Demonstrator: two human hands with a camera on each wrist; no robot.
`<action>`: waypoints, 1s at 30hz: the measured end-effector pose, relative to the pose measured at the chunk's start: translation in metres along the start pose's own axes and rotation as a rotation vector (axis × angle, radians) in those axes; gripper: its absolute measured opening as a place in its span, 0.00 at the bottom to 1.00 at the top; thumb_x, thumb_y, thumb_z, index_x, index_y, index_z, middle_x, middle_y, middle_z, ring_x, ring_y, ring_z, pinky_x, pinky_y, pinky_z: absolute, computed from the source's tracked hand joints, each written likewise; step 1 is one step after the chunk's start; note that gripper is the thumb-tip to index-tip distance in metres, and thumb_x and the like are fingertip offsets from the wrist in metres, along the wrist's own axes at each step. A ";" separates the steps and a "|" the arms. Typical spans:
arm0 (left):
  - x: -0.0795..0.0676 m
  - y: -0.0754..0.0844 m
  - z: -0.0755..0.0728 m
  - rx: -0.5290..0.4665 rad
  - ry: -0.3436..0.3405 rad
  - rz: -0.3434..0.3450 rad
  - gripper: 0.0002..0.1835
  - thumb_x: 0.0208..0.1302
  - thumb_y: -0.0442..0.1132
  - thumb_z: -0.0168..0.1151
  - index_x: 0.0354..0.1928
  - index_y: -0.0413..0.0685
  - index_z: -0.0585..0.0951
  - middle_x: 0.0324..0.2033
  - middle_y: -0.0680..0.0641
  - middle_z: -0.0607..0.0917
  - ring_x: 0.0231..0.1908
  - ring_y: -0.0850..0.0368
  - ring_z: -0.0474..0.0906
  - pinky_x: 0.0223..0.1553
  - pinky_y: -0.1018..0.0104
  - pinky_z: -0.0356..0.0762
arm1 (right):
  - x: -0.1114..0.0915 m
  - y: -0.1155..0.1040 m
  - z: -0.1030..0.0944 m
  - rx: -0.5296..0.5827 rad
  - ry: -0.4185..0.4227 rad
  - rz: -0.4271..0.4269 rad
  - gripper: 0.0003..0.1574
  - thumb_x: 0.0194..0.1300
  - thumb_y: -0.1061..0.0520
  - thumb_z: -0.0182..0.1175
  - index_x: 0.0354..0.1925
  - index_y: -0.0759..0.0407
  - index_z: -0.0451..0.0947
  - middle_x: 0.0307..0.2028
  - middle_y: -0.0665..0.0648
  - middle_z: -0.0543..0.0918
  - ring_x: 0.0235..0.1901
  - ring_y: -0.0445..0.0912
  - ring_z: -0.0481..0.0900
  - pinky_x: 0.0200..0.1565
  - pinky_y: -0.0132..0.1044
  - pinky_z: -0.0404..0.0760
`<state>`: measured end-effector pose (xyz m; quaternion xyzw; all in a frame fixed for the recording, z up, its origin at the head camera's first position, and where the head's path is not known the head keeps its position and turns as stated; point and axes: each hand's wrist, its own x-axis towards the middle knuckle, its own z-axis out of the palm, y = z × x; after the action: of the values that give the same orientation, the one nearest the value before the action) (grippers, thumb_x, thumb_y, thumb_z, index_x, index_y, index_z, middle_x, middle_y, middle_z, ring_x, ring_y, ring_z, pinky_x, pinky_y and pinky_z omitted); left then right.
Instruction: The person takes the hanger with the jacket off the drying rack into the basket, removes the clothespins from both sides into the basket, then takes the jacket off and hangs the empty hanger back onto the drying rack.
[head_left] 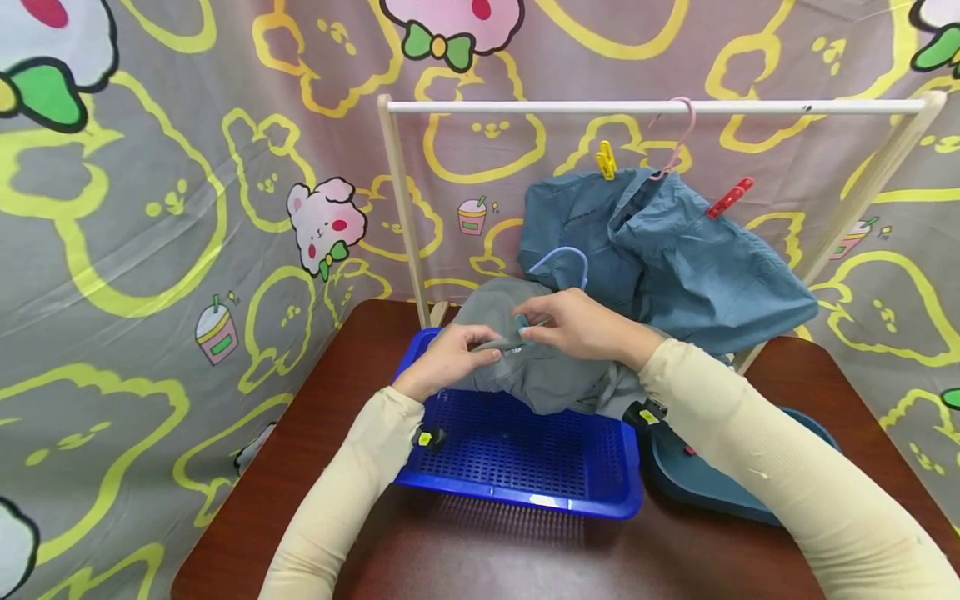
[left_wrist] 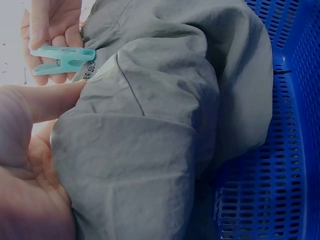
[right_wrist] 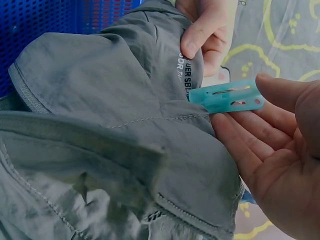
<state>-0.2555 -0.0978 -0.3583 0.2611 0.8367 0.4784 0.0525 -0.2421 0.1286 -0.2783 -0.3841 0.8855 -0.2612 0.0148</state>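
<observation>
A grey garment (head_left: 498, 308) with small printed lettering hangs in folds over the blue basket. My left hand (head_left: 453, 357) pinches the garment's edge between thumb and fingers, left of the lettering. On the other side, my right hand (head_left: 581, 325) holds a turquoise clothespin (right_wrist: 227, 96) between thumb and fingers. In the right wrist view, the clothespin's tip meets the garment's edge beside the lettering; whether it grips the cloth, I cannot tell. The left wrist view shows the same clothespin (left_wrist: 62, 57) against the cloth. A lavender hanger hook (head_left: 586, 265) rises behind the garment.
The blue basket (head_left: 517, 492) stands on the dark red table (head_left: 285, 467). Behind is a rack with a white rail (head_left: 525, 107), where a blue garment (head_left: 720, 275) hangs from a pink hanger (head_left: 686, 137) with yellow and red clothespins. A teal basin (head_left: 720, 492) sits at right.
</observation>
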 end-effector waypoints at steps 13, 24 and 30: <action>-0.002 0.001 0.000 0.006 -0.025 -0.010 0.06 0.65 0.38 0.61 0.42 0.49 0.84 0.33 0.53 0.82 0.29 0.57 0.72 0.32 0.65 0.69 | -0.005 0.004 -0.004 0.099 0.042 0.091 0.20 0.69 0.54 0.57 0.55 0.61 0.77 0.48 0.58 0.82 0.48 0.51 0.80 0.48 0.47 0.76; -0.001 0.000 0.000 0.000 -0.017 -0.003 0.06 0.65 0.37 0.61 0.41 0.48 0.85 0.31 0.52 0.81 0.27 0.57 0.69 0.31 0.65 0.68 | -0.014 0.005 -0.010 0.270 0.054 0.160 0.20 0.70 0.54 0.55 0.56 0.62 0.76 0.47 0.61 0.82 0.43 0.49 0.83 0.45 0.42 0.79; -0.004 -0.001 -0.004 -0.018 -0.003 -0.023 0.06 0.65 0.36 0.61 0.41 0.48 0.84 0.36 0.52 0.82 0.34 0.56 0.72 0.36 0.64 0.70 | -0.025 0.004 -0.019 0.347 0.019 0.233 0.23 0.71 0.53 0.54 0.58 0.64 0.73 0.49 0.63 0.81 0.44 0.51 0.83 0.45 0.38 0.79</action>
<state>-0.2540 -0.1029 -0.3580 0.2518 0.8351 0.4851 0.0616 -0.2318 0.1564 -0.2686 -0.2685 0.8656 -0.4100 0.1026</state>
